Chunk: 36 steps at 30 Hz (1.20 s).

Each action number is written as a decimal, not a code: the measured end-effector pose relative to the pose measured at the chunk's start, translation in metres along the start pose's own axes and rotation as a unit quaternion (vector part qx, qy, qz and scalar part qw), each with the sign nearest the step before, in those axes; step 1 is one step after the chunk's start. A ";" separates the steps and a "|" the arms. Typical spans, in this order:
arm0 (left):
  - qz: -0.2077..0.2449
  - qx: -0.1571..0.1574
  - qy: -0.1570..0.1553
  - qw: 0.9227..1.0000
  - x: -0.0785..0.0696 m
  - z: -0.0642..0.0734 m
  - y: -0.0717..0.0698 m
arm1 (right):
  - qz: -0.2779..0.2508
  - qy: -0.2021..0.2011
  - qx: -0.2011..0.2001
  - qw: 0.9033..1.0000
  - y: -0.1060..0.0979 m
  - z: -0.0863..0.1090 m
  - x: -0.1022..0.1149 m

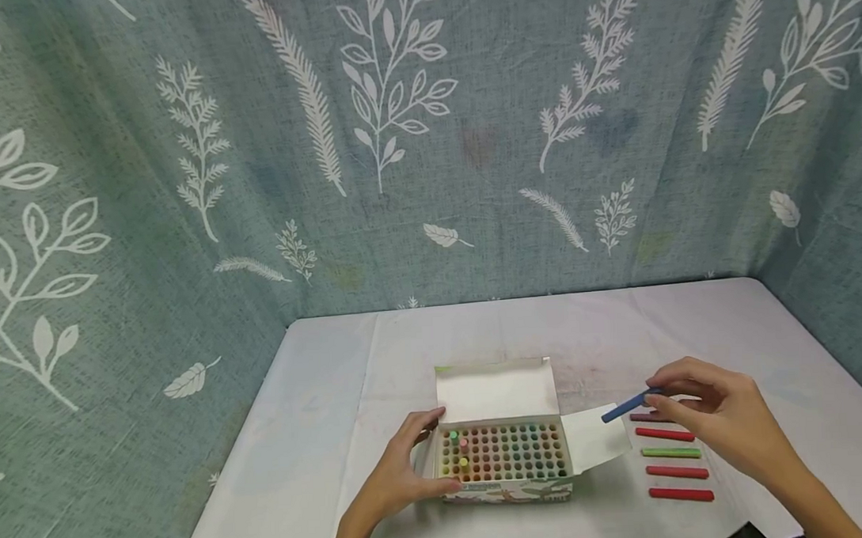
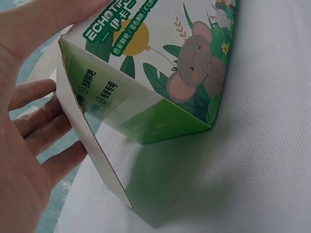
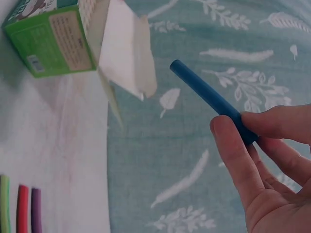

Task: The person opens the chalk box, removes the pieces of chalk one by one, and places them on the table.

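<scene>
My right hand (image 1: 724,417) pinches a blue chalk stick (image 1: 624,406) by one end, in the air beside the box's right flap. In the right wrist view the stick (image 3: 209,94) slants up and away from the thumb and fingertips. At the box's left end, my left hand (image 1: 402,472) grips the chalk box (image 1: 506,492), thumb at the front edge and fingers toward the back. The left wrist view has those fingers against an opened side flap (image 2: 92,141). Inside the box is a grid of round holes, where a green, a pink and a yellow stick (image 1: 464,462) stand at the left.
Right of the box lies a column of sticks: purple, red (image 1: 665,434), light green (image 1: 670,453) and more red (image 1: 681,494). The box's lid (image 1: 497,389) stands raised at the back. Its right flap (image 1: 597,441) spreads outward. A leaf-patterned curtain (image 1: 483,140) hangs behind the white table (image 1: 335,383).
</scene>
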<state>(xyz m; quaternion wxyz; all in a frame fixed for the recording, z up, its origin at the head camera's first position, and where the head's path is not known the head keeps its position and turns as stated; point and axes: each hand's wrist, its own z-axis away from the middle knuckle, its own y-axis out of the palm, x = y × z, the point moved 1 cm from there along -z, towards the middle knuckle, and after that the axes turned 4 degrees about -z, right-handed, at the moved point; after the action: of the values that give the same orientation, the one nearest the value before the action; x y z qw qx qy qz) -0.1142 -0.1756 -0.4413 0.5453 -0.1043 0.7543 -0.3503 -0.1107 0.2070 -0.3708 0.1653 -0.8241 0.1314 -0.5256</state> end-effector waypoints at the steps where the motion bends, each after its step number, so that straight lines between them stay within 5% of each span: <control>1: 0.000 0.001 -0.001 1.000 0.000 0.000 0.000 | 0.008 0.008 -0.006 1.000 -0.003 0.002 -0.002; 13: 0.001 0.001 -0.003 1.000 0.001 0.001 0.001 | 0.005 0.108 -0.033 0.994 -0.036 0.023 -0.031; 27: -0.001 -0.001 -0.001 1.000 0.001 0.000 0.000 | -0.014 0.163 -0.055 0.985 -0.063 0.040 -0.077; 34: -0.003 -0.003 0.001 1.000 0.000 -0.001 0.000 | -0.001 0.246 -0.050 0.968 -0.072 0.052 -0.112; 36: -0.003 -0.002 0.000 1.000 0.000 0.000 0.000 | 0.009 0.284 -0.051 0.957 -0.076 0.056 -0.136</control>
<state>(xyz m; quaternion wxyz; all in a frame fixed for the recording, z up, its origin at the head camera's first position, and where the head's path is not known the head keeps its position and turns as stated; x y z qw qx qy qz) -0.1145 -0.1756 -0.4413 0.5441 -0.1076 0.7549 -0.3500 -0.1123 0.3372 -0.4734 0.0835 -0.6472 0.2070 -0.7290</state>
